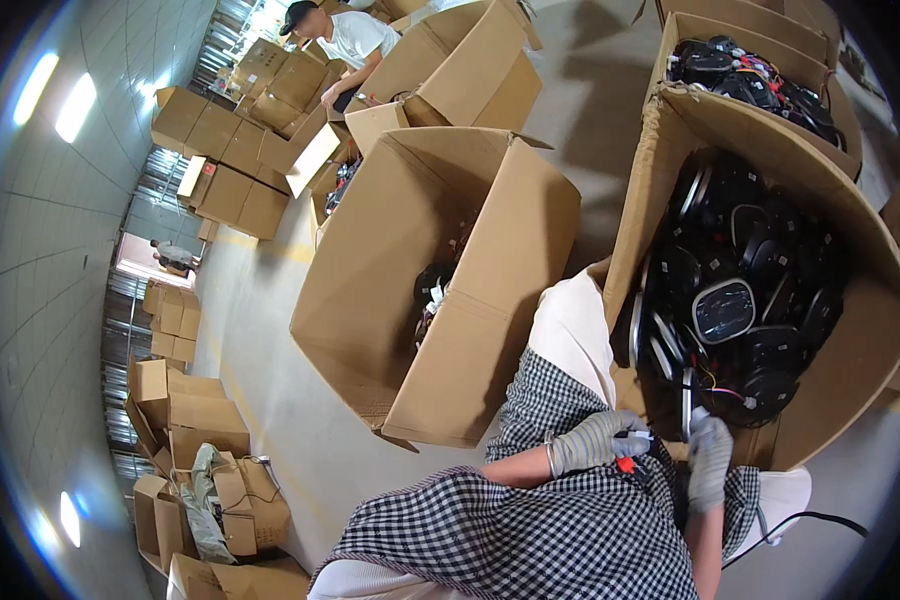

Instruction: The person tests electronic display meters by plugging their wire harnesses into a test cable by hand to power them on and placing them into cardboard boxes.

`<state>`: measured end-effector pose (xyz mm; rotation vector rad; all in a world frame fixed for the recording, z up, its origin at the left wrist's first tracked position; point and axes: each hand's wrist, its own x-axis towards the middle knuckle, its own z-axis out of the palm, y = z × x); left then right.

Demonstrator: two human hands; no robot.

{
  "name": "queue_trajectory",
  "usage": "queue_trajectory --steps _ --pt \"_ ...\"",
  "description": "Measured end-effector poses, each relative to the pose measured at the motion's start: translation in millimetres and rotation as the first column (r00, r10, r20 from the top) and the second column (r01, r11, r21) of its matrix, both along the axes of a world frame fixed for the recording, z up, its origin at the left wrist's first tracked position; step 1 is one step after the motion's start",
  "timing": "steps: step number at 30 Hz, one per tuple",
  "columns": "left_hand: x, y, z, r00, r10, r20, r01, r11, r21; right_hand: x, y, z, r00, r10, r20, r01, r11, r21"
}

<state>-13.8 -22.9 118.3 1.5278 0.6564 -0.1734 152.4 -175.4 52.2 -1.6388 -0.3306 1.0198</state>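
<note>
My left hand (592,445), in a grey knitted glove, is closed at my lap around cable connectors; a white connector (638,435) and a red connector (625,465) stick out from its fingers. My right hand (710,462), gloved too, is at the near edge of a large open carton (850,400), its fingers curled together; what they pinch is hidden. Black rounded devices (770,350), several with silver rims, are heaped in that carton, with thin coloured wires (715,385) among them. A silver-edged device (687,395) stands upright just beyond my right fingertips.
Left of my knees stands another open carton (450,370) with a few dark parts and wires low inside. Behind the heap is a carton of black parts (755,85). A black cable (820,517) runs beside my right leg. A co-worker (355,45) bends over cartons at the back.
</note>
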Motion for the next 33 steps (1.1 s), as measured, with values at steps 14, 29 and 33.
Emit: queue_trajectory --steps 14,29,33 --pt "-10.1 5.0 -34.2 0.895 0.318 0.314 -0.422 0.831 0.361 -8.6 52.9 -14.5 0.467 0.312 0.827 -0.618 0.784 0.054" --pt "18.9 3.8 1.5 0.923 0.3 0.239 -0.291 0.954 -0.073 -26.6 38.5 18.0 0.564 0.549 0.616 -0.694 0.72 -0.007" --pt "22.9 0.9 -5.2 0.919 0.275 0.284 -0.27 0.961 -0.054 -25.0 25.2 11.2 0.72 0.408 0.561 -0.569 0.81 0.141"
